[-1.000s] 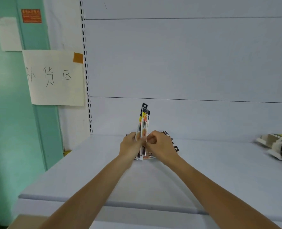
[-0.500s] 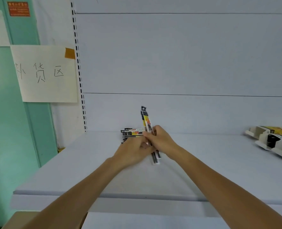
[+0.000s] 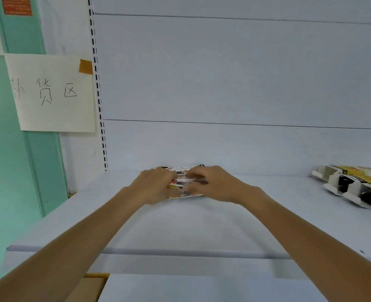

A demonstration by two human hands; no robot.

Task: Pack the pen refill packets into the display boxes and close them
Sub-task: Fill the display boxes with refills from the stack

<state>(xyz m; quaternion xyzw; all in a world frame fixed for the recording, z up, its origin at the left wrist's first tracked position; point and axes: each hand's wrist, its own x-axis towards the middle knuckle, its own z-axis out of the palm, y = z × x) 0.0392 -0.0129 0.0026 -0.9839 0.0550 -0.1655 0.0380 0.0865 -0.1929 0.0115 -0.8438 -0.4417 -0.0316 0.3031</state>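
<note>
Pale bluish-white shelf (image 3: pixel 180 225); refill packets (image 3: pixel 181 182) white, red-yellow-black print; display boxes (image 3: pixel 354 184) white, yellow, black; teal wall (image 3: pixel 1 149).

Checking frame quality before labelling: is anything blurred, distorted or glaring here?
Head view: motion blur smears the refill packets and the fingers of the left hand and right hand; the display boxes look sharper; the wide-angle lens skews the slotted upright; lighting is soft, no glare.
</note>
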